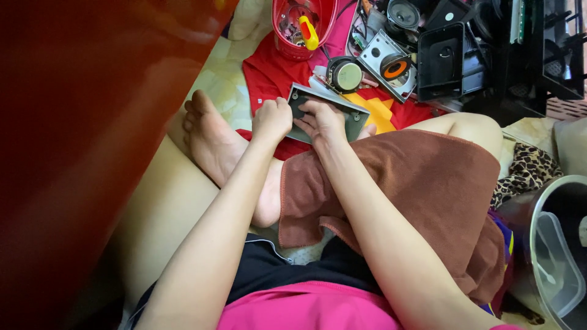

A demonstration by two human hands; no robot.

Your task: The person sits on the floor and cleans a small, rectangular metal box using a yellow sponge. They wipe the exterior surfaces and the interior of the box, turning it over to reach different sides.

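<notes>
Two bare hands are working on a grey panel held over a red cloth.

The left hand (272,119) is gripping the left edge of the grey rectangular panel (354,116), its grip curled tight around that edge, while the right hand (323,121) is lying on the panel's face with fingers pressing down, its grip loosely spread. The panel is resting tilted on the red cloth (269,73), just in front of a brown towel (416,183). A round speaker driver (344,74) is lying just beyond it, near a red basket (324,18).
</notes>
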